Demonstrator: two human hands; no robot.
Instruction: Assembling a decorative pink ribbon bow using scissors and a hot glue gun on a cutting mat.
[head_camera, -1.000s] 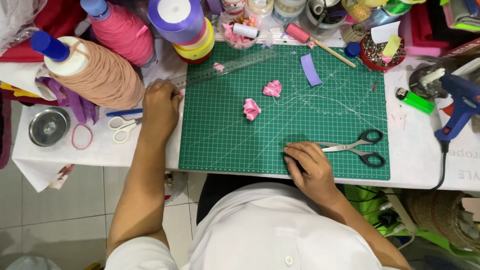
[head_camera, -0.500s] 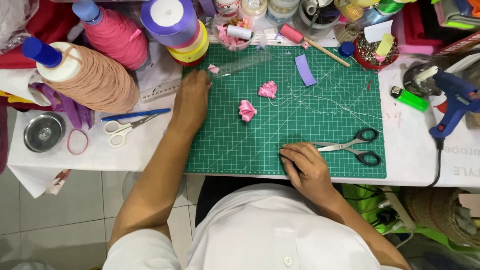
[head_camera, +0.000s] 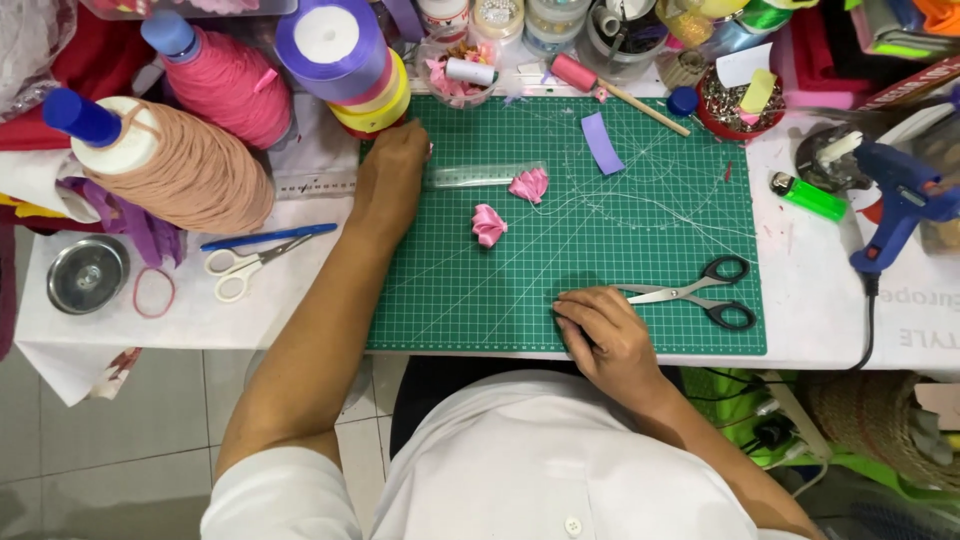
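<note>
My left grip lies loosely curled and empty at the far left corner of the green cutting mat, its fingertips at the end of the clear ruler. My right grip rests flat and empty on the mat's near edge, black scissors just right of it. Two pink ribbon flowers lie between my grips, on the desk.

Left arm outstretched, left hand palm down, far forward; right hand near the body, fingers loosely curled.
</note>
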